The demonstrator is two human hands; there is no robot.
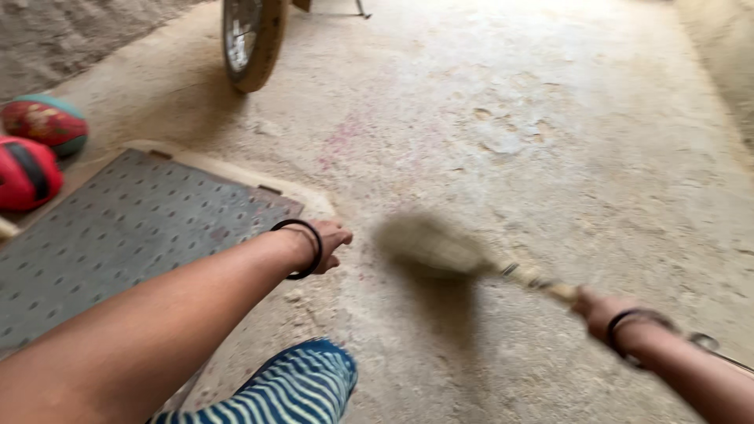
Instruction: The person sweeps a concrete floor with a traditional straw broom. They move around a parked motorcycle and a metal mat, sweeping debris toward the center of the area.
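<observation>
Balls: two red balls (31,149) lie at the floor's left edge, beside a grey dotted mat (126,235).
Left hand: the left hand (330,239) hangs over the mat's right corner, black bangle on the wrist; its grip I cannot tell.
Broom: the blurred hand broom (440,247) brushes the dusty floor (550,141) mid-floor.
Right hand: the right hand (601,310) is closed round the broom's handle.
Wheel: a tyre (251,35) stands at the floor's far edge.
</observation>
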